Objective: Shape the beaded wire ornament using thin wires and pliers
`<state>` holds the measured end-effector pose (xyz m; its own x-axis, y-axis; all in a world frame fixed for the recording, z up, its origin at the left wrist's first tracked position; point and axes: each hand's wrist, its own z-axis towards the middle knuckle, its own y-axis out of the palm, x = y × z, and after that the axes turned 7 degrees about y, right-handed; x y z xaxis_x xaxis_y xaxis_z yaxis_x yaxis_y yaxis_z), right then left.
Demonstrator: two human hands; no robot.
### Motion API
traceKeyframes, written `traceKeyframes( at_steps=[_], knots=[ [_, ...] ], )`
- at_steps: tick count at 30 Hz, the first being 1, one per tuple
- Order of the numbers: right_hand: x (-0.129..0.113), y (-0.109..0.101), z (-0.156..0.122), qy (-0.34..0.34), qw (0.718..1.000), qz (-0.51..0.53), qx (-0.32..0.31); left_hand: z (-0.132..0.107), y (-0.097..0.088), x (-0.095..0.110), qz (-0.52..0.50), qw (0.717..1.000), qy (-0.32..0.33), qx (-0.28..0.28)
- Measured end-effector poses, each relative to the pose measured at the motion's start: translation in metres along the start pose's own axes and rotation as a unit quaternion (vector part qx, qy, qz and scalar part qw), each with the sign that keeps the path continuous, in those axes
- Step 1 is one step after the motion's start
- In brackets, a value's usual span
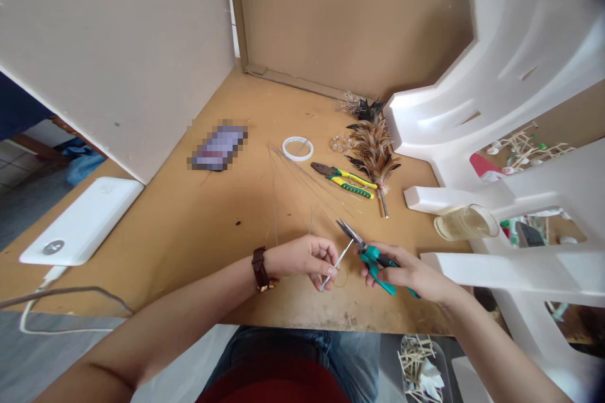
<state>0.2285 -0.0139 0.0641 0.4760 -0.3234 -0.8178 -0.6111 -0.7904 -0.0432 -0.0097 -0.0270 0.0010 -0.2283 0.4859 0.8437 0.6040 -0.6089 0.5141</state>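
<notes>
My left hand (307, 259), with a brown watch on its wrist, pinches the lower end of a thin silver metal rod (336, 262) near the table's front edge. My right hand (410, 274) grips teal-handled pliers (368, 252), whose pointed jaws meet the rod's upper end. Several fine wires (302, 184) fan out on the brown table (198, 220) just beyond both hands.
Yellow-green pliers (347, 180), a white ring of tape (297, 148) and a feather bundle (373, 148) lie further back. A glass cup (466, 223) sits at the right by a white plastic chair (515, 75). A white power bank (82, 220) and a phone (218, 148) lie left.
</notes>
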Motion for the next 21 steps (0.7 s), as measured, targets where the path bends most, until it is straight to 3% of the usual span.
traceKeyframes(
  at_steps=[9,15,21],
  knots=[
    [-0.0001,0.0023,0.0004,0.024,0.999,0.04,-0.002,-0.0006,-0.0004,0.0008,-0.003,1.0,-0.006,-0.004],
    [0.0014,0.0009,-0.0001,0.004,0.999,0.032,0.003,0.0015,0.0008,-0.0067,0.068,0.996,0.036,0.041],
    [0.0021,-0.0004,0.0001,0.002,1.0,0.022,0.001,0.0017,0.0018,-0.007,0.09,0.994,0.039,0.057]
  ],
)
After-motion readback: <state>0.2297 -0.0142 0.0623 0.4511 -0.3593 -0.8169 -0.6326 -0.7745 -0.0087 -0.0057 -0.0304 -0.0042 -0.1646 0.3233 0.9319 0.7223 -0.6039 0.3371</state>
